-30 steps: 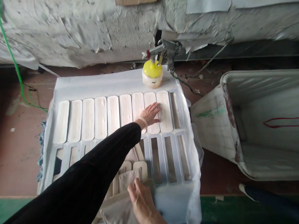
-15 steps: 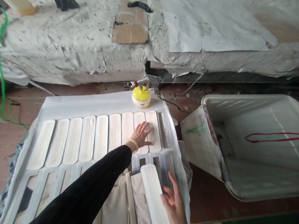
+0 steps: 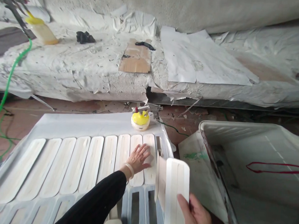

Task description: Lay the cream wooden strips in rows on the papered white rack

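My left hand (image 3: 137, 159), with a bracelet at the wrist, lies with spread fingers across two white round-cornered strips at the right end of a row (image 3: 123, 152). Each strip has a beige band along its middle. My right hand (image 3: 196, 216) grips a similar white strip (image 3: 178, 180), thumb on its face and fingers behind, tilted up at the right edge of the board. Beige material (image 3: 161, 179) shows behind its left side; I cannot tell whether it is joined. Below the row lies a grey slotted frame (image 3: 143, 205).
A yellow-topped spray gun cup (image 3: 140, 121) stands beyond the row. To the right is a large white bin (image 3: 200, 141) with a red cord (image 3: 274, 168) inside. The paint-crusted ledge behind holds cardboard (image 3: 135, 62), a black crumpled item (image 3: 85, 37) and another spray gun (image 3: 41, 29) with a green hose.
My right hand has lifted the strip up and to the right and now grips it firmly. My left hand stays on the row's right end. The view has tilted upward.
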Demonstrator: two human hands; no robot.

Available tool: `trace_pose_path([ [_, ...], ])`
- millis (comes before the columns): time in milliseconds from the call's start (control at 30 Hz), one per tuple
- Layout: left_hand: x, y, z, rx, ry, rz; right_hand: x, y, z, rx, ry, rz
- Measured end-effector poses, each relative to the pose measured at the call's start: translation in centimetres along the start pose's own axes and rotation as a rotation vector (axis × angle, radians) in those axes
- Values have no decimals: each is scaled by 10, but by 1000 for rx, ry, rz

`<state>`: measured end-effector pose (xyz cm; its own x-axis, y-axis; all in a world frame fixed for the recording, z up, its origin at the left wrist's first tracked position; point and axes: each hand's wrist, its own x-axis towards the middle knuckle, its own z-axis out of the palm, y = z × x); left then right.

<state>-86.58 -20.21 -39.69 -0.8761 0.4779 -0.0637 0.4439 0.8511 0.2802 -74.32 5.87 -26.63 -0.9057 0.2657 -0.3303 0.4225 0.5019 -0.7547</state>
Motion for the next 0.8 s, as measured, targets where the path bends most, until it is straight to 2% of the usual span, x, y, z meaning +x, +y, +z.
trace_pose_path([
  [100,1,-1,-2,-23,-2,-21,50,-35,6,0,47,-119],
  [200,3,0,-6,-45,-3,-41,87,-51,20,-25,77,-209],
  [333,8,3,-9,-48,-14,-69,121,-67,21,-163,82,-338],
  [433,11,4,-10,-39,-22,-75,136,-76,17,-255,43,-374],
  [567,13,4,-12,-40,-27,-83,148,-68,27,-228,-16,-343],
  [800,18,7,-16,-56,32,-71,176,-28,72,-279,-84,-274],
])
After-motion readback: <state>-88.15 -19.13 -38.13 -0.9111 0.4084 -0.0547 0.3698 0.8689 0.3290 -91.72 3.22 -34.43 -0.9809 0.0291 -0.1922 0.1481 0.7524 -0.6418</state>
